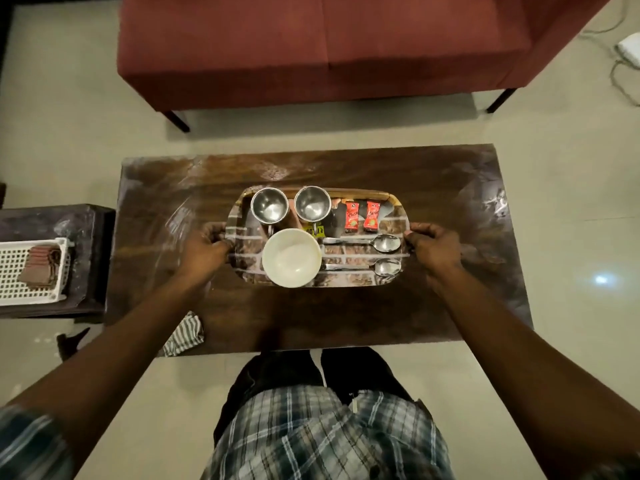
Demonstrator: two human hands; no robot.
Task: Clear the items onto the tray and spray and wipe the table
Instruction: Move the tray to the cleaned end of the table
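**Tray (248, 261) gripped at both ends**

Left hand (204, 251) and right hand (433, 249) are curled round its short edges, centre frame on the counter (346, 313). Judged stiff, fairly heavy. Loose steel cups (269, 205), bowl (291, 257) and spoons (377, 243) may slide, so a level lift is advised.

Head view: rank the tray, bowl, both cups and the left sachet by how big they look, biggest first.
1. tray
2. bowl
3. left cup and right cup, which look alike
4. left sachet
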